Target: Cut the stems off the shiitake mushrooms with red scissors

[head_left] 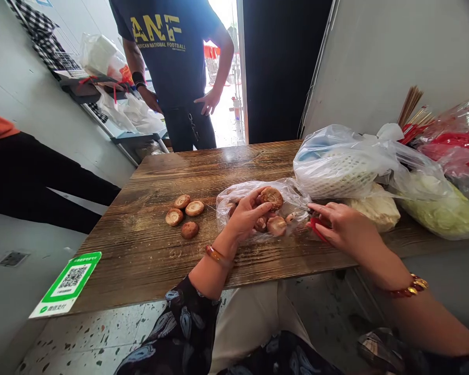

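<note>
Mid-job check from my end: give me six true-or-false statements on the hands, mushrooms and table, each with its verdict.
1. The left hand holds a shiitake mushroom. True.
2. The right hand holds a wooden spoon. False: it holds red-handled scissors.
3. Four loose mushrooms lie on the wooden table, outside the mushroom bag. True.
4. The QR-code sign is at the table's right end. False: it is at the near left corner.
5. Both wrists bear something: an amber-coloured bangle on the left, a beaded bracelet on the right. True.
6. The mushroom bag is empty. False: several mushrooms are in it.
</note>
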